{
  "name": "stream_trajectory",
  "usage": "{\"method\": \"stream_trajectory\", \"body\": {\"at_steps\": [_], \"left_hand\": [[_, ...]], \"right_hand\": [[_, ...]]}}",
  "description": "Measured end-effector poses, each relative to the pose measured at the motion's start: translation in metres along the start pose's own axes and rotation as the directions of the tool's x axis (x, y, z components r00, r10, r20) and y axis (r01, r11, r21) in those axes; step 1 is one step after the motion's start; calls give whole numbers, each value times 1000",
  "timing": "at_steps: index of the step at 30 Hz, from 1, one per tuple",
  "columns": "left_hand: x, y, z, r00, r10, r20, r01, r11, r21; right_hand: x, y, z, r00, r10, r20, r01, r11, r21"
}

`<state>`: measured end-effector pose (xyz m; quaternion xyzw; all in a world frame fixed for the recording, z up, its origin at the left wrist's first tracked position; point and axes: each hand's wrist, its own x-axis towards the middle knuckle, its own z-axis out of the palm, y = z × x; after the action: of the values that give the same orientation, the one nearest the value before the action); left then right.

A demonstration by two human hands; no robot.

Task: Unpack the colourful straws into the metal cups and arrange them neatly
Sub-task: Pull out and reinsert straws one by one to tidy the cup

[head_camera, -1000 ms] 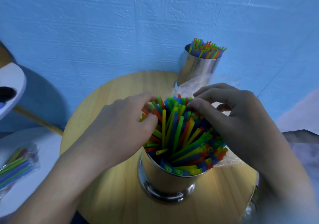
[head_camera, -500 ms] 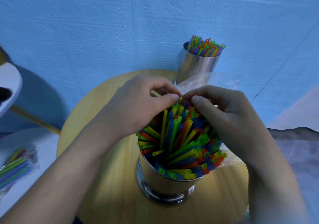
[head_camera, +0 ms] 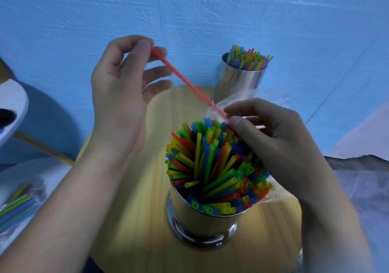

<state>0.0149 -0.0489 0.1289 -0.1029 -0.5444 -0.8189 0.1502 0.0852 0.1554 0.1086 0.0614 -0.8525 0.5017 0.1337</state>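
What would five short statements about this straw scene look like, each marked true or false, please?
1. The left hand pinches one end of a red straw. True.
2. The right hand lies flat on the table, away from the straws. False: its fingers pinch the red straw's lower end above the near cup.
3. The near cup is empty. False: it is packed with colourful straws.
4. A second cup, also holding straws, stands near the blue wall. True.
5. A bag of straws lies at the left edge. True.
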Motion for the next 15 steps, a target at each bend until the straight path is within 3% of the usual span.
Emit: {"method": "stream_trajectory", "body": {"at_steps": [3, 7, 11, 15], "left_hand": [[-1, -2, -3, 995, -77, -57, 70, 991, -118], [-9, -8, -1, 989, -146, -15, 145, 989, -26], [-7, -16, -10, 989, -143, 21, 132, 950, 285], [-5, -23, -18, 985, -82, 152, -38, 756, 654]], "right_hand": [[0, -2, 1, 999, -32, -28, 33, 999, 24], [-1, -8, 3, 982, -108, -154, 124, 988, 97], [-2, -10, 1, 965, -104, -240, 152, 970, 190], [-3, -13, -1, 961, -100, -257, 171, 947, 273]]}}
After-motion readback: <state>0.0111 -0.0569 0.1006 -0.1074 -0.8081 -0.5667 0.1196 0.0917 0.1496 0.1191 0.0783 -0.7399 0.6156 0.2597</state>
